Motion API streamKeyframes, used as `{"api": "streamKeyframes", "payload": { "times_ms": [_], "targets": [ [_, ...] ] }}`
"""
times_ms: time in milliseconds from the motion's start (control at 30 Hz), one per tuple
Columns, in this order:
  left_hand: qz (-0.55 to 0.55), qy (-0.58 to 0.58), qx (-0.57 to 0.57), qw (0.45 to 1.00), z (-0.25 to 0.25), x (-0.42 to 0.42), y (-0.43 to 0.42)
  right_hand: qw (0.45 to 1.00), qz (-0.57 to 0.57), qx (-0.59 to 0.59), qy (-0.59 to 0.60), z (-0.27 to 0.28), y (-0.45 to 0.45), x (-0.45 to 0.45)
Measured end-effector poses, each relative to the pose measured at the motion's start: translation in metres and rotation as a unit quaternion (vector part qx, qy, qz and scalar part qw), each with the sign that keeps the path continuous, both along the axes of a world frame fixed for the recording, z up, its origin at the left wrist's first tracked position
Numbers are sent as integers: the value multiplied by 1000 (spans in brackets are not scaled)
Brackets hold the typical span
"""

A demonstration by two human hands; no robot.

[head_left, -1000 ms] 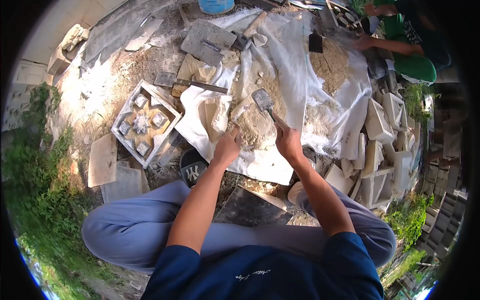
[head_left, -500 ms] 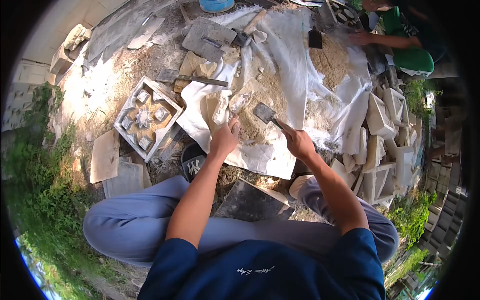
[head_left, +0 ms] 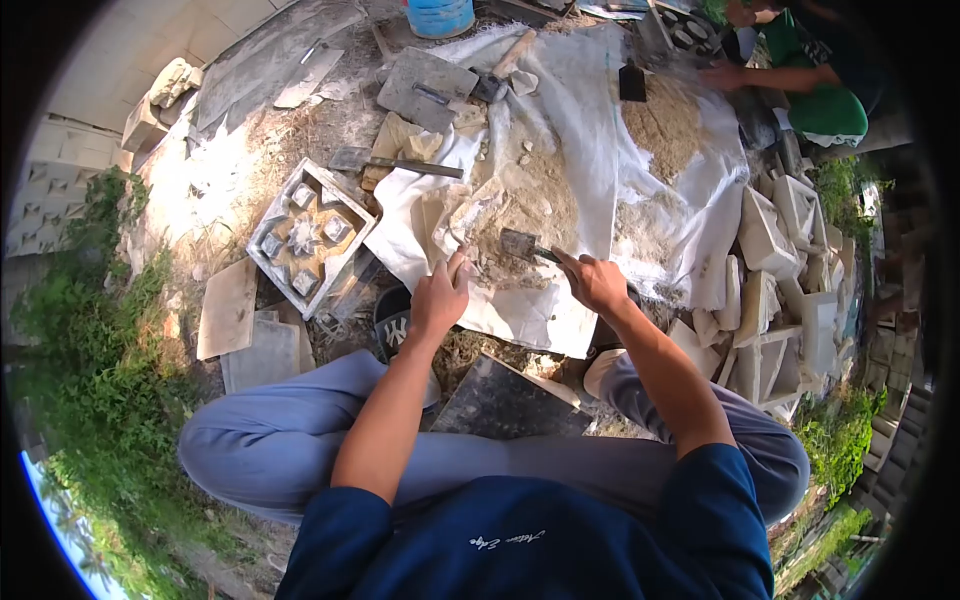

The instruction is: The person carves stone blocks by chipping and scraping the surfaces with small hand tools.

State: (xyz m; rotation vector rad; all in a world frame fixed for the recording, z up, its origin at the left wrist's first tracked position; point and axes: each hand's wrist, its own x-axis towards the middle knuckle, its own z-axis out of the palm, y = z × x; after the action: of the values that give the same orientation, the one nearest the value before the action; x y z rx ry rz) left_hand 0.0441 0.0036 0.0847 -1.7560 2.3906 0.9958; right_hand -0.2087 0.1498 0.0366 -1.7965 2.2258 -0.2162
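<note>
My right hand (head_left: 597, 283) grips the handle of a small trowel (head_left: 519, 243), whose flat blade lies at the sandy powder (head_left: 540, 205) on the white sheet (head_left: 545, 325). My left hand (head_left: 438, 300) is closed around a handle of a tool; its far end, by a pale lump (head_left: 470, 208), is hard to make out. Left of the hands sits a hexagonal mould (head_left: 312, 240) with a star and small blocks inside. Beyond my left hand a long flat tool (head_left: 415, 167) rests across stones at the sheet's edge.
A large float (head_left: 425, 90), a hammer (head_left: 513, 52) and a blue bucket (head_left: 440, 17) lie farther off. Pale cast blocks (head_left: 768, 235) are piled at the right. A co-worker's arm (head_left: 775, 77) reaches in at the top right. A dark board (head_left: 510, 400) lies between my legs.
The trowel has moved down from a raised, upright pose to the powder, its blade now pointing left. My left hand has shifted slightly left and down. The whole view has drifted a little to the right.
</note>
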Motion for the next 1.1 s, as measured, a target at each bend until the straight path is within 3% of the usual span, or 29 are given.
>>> {"api": "streamKeyframes", "payload": {
  "times_ms": [133,267,367,500,667,800,867,1100],
  "targets": [
    [14,2,-8,1000,-2,6,0,998,0,-54,-31,7,-12,6],
    [17,18,-4,1000,-14,9,2,988,151,40,-6,8,-4,31],
    [22,2,-6,1000,-9,11,2,989,92,117,-21,-2,-9,52],
    [16,-8,-44,999,-9,21,5,995,12,97,-32,6,-22,55],
    [24,1,-41,999,-16,21,9,992,0,123,-15,28,-30,59],
    [27,-3,-26,999,-11,18,9,992,72,101,-9,22,-26,59],
    [23,-14,-25,999,-9,18,9,993,-16,117,-10,12,-26,52],
    [0,-46,-34,998,-13,6,13,990,-136,28,-24,26,-14,27]
  ]
}}
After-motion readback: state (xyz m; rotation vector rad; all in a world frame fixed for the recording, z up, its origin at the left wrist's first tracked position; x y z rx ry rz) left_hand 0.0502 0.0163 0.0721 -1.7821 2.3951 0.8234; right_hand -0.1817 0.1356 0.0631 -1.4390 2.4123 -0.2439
